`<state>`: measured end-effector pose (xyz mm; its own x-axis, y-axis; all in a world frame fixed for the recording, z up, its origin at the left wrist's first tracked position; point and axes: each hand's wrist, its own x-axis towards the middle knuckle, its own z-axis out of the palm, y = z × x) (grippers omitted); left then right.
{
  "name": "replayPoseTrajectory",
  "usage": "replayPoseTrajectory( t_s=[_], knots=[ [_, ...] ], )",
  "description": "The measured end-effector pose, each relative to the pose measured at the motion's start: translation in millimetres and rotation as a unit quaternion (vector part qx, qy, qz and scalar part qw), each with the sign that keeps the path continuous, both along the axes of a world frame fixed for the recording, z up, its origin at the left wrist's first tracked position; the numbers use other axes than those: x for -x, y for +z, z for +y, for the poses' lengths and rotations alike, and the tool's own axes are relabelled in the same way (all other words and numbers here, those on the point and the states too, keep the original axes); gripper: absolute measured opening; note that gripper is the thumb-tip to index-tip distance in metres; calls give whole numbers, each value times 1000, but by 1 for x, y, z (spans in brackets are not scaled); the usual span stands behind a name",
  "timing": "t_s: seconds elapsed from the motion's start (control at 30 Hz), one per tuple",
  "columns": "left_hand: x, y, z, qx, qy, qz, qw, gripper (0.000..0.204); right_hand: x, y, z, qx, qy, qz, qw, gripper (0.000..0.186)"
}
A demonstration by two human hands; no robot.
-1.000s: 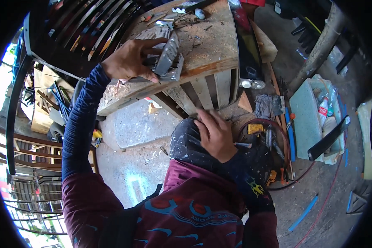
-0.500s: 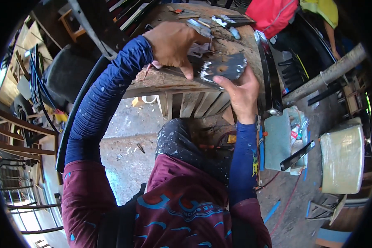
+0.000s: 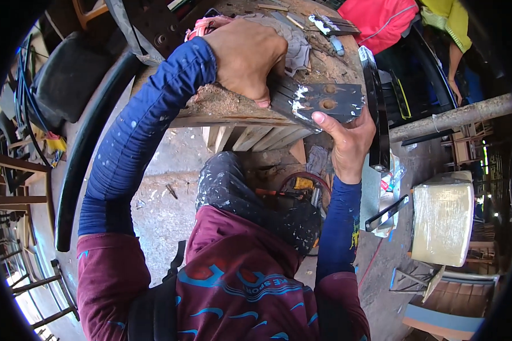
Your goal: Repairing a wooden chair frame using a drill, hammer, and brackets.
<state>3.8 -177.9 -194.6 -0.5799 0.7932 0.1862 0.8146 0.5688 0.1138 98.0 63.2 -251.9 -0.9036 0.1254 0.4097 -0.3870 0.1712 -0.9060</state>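
A dark grey board [image 3: 342, 91] with two round brown holes and white patches of paint or filler lies across the near edge of the wooden workbench [image 3: 207, 109]. Its left part shows several dark slat-like strips. My right hand [image 3: 350, 149] grips its right end, thumb on the top face and fingers underneath. Over the left end bends my left hand [image 3: 247, 59], its thumb pressed to the board's side; its other fingers are mostly hidden, and I cannot make out anything else in them. A grey rag [image 3: 296, 50] lies crumpled just behind.
Behind the board are wood scraps, a small blue tube [image 3: 337, 44] and a dark slatted piece [image 3: 338, 25] with white patches. A black curved bar [image 3: 88, 162] stands left. At right are a dark upright bar [image 3: 379, 142], a pole [image 3: 455, 118], a wrapped cushion [image 3: 442, 219] and another person's arm [image 3: 455, 65].
The board has turned so its holed face shows more fully, and it sits a little further right. My left hand has shifted down onto its left end, and my view has moved.
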Motion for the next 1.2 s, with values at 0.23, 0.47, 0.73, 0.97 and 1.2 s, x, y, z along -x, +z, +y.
replayPoseTrajectory(
  t_s=[0.23,0.47,0.73,0.97,1.2],
  knots=[
    [-3,-5,-2,-16,-3,-11,1000,54,8,-1,15,-52,59,20,997,58],
    [2,-7,-2,-20,-10,-18,1000,53,1,-3,-3,-6,33,95,995,60],
    [-1,-7,-3,-23,-5,-23,999,52,-4,18,5,-38,42,72,996,56],
    [-3,-7,-1,5,6,-1,1000,50,3,-1,6,-50,53,32,997,56],
    [-6,-3,1,-39,-46,-50,997,66,4,14,9,-112,71,3,991,54]
  ],
)
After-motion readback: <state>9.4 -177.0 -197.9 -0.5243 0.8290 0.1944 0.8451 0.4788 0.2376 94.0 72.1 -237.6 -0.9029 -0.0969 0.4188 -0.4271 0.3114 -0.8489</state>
